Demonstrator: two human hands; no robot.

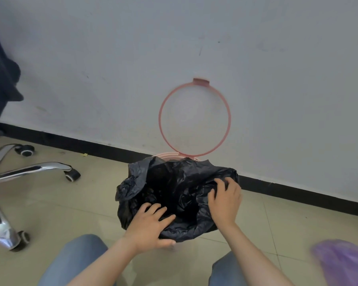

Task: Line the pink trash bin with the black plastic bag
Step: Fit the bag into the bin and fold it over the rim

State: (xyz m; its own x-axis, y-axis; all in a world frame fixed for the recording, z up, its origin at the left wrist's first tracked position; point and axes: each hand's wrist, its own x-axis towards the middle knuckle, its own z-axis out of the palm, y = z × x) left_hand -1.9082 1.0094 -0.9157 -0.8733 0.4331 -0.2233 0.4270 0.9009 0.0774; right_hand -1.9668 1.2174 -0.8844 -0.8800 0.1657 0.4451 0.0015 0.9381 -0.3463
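The black bag [174,182] is draped over the pink bin [166,155], which stands on the floor [70,207] against the wall [112,69]. Only the bin's rim shows, at 12 o'clock. The left hand [151,226] pinches the bag's 6 o'clock edge, thumb underneath. The right hand [225,201] curls into the 3 o'clock edge. The pink ring [230,120] is upright against the wall. A chair base [29,170] is well apart at 9 o'clock, with bare tiles between.

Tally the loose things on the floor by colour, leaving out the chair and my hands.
Pink: 2, the bin and its raised ring
Black: 1, the bag
Purple: 1, a blurred thing
Yellow: 1, a tiny scrap
Total: 5
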